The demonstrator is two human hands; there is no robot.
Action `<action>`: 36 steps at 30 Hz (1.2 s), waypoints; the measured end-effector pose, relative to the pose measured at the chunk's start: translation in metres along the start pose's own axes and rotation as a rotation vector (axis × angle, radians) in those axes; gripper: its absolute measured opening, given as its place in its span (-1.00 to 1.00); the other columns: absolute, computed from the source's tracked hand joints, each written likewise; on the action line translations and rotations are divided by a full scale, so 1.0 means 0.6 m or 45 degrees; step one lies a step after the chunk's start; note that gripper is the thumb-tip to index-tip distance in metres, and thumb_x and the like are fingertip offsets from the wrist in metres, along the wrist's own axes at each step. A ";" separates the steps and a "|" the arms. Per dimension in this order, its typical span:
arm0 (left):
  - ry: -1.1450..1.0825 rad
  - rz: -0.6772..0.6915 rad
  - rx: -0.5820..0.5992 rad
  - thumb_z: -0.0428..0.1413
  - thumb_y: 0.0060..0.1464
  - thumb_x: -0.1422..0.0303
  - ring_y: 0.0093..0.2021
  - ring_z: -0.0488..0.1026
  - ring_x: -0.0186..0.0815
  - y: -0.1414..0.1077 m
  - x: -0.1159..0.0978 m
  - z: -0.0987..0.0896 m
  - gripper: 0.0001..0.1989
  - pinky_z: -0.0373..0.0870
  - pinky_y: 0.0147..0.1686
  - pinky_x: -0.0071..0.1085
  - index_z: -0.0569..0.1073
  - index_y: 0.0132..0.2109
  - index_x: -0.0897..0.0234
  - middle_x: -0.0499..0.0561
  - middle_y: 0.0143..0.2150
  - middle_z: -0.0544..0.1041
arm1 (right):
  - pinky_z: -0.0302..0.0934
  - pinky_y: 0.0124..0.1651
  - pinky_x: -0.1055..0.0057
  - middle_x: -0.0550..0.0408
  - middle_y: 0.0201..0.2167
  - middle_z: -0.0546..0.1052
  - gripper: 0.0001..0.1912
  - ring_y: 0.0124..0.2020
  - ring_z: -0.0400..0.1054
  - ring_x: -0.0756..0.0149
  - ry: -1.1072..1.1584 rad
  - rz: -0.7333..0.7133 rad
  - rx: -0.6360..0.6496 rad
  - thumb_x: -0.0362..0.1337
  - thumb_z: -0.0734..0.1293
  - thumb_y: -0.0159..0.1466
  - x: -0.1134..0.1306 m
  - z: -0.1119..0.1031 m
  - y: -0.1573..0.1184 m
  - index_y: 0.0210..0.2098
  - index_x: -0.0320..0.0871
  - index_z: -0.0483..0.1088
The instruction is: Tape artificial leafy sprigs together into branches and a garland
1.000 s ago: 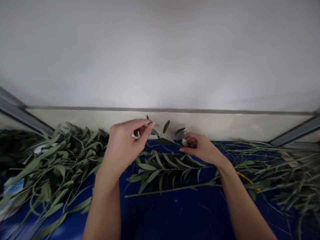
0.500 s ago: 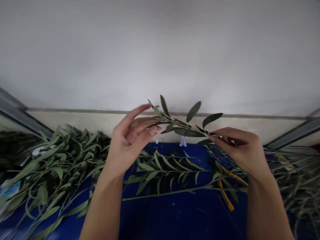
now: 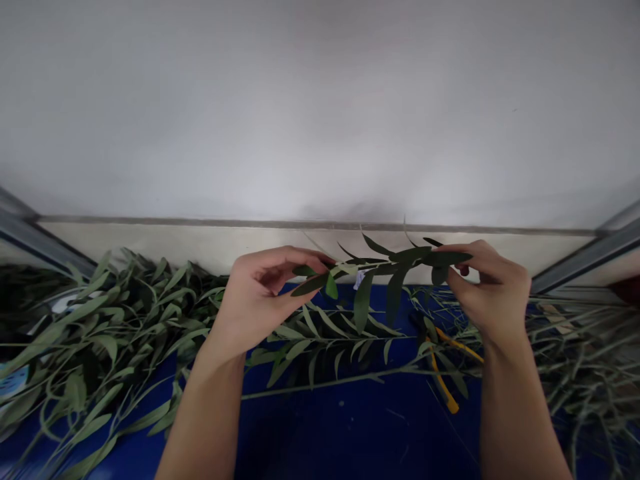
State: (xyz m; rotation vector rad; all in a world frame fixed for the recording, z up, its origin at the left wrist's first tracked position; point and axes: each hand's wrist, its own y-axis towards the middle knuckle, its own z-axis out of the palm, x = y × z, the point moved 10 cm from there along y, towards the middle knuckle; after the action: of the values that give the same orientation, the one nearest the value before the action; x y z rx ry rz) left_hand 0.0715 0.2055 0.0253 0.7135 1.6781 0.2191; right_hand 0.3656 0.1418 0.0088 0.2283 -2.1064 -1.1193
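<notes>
Between my two hands a leafy olive-like sprig [image 3: 393, 267] is held level above the blue table [image 3: 360, 427]. My left hand [image 3: 270, 283] is closed on its left end, thumb and fingers pinching among the leaves. At the other end, my right hand [image 3: 485, 277] pinches the sprig, and leaves partly hide those fingertips. Beneath the hands lies another leafy branch [image 3: 325, 343], with a long, mostly bare stem [image 3: 330, 385] in front of it. A tool with yellow handles [image 3: 443, 380] rests below my right hand; its head is partly hidden by leaves.
A big heap of leafy branches [image 3: 110, 327] covers the left side of the table. Thin stripped stems [image 3: 590, 360] are piled at the right. Behind the table stands a pale wall [image 3: 320, 120], with grey metal bars [image 3: 575, 260] at both sides.
My left hand has closed on the sprig's left end, where its fingers were spread before. The sprig has turned, its leaves now hanging downward, and sits slightly lower.
</notes>
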 end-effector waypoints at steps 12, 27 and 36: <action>0.038 0.009 -0.117 0.26 0.21 0.38 -0.09 0.65 -0.17 0.006 0.034 0.018 -0.74 0.64 -0.05 -0.21 0.45 0.02 0.16 0.08 0.02 0.63 | 0.40 -0.10 0.12 0.04 -0.26 0.64 -0.89 -0.22 0.52 0.11 0.131 0.303 -0.263 -0.28 0.50 0.20 -0.079 -0.032 -0.011 -0.25 -0.05 0.60; 0.938 0.044 0.486 0.07 0.38 0.27 0.25 0.38 0.09 -0.032 0.196 0.231 -0.56 0.44 0.14 0.14 0.34 0.34 0.11 0.26 0.31 0.34 | 0.48 -0.15 0.24 0.03 -0.33 0.65 -0.78 -0.28 0.61 0.14 0.335 0.507 0.033 -0.10 0.39 0.32 -0.073 0.108 0.002 -0.16 -0.09 0.38; 0.979 -0.019 0.528 0.04 0.39 0.22 0.28 0.36 0.14 -0.039 0.198 0.242 -0.46 0.46 0.13 0.12 0.18 0.41 0.23 0.35 0.38 0.24 | 0.42 -0.19 0.31 0.01 -0.31 0.69 -0.88 -0.22 0.63 0.11 0.029 0.289 0.090 -0.19 0.35 0.37 -0.040 0.151 0.002 -0.16 -0.08 0.41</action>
State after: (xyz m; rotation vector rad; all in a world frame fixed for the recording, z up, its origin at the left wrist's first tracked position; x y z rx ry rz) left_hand 0.1917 0.2195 -0.1201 0.9991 2.5053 0.1401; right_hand 0.3224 0.2124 -0.0350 0.0325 -2.0937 -0.9059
